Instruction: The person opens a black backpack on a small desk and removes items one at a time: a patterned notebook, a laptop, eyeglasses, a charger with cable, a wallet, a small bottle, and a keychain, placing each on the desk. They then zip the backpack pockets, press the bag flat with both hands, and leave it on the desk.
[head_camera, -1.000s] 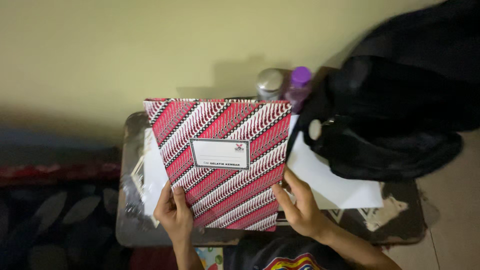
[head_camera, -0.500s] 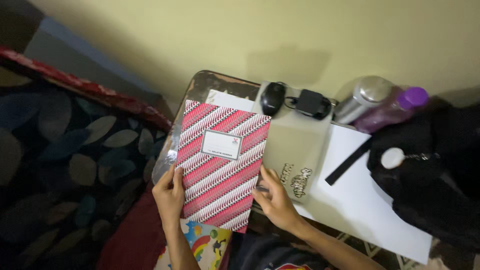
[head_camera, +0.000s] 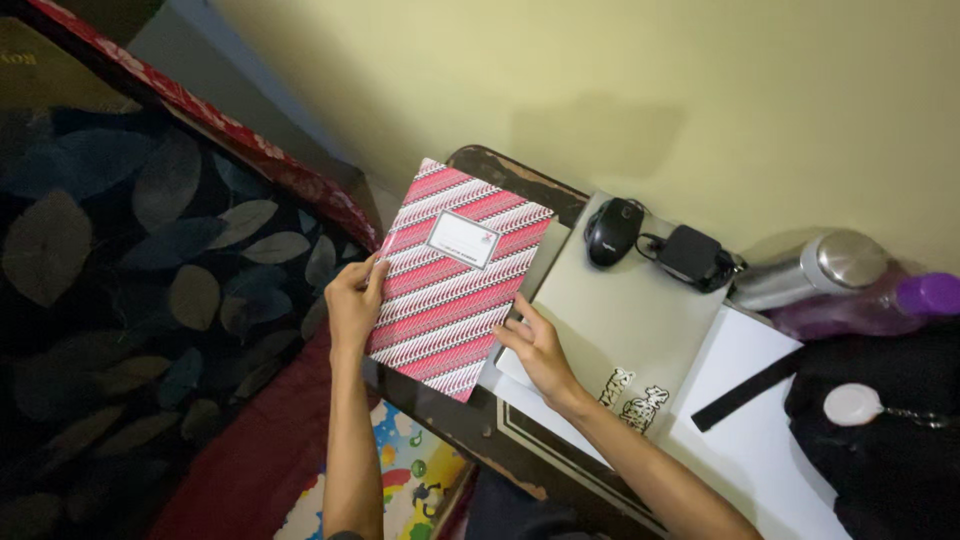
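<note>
The table's far side is crowded: a black mouse and a black charger sit on the closed grey laptop, with a steel bottle and a purple bottle just beside them. A black bag blocks the right. The laptop's middle is bare, and so is the white paper near the bag.

A red and white striped notebook is held at its edges by the left hand and right hand, over the desk beside a closed laptop carrying a black mouse.
</note>
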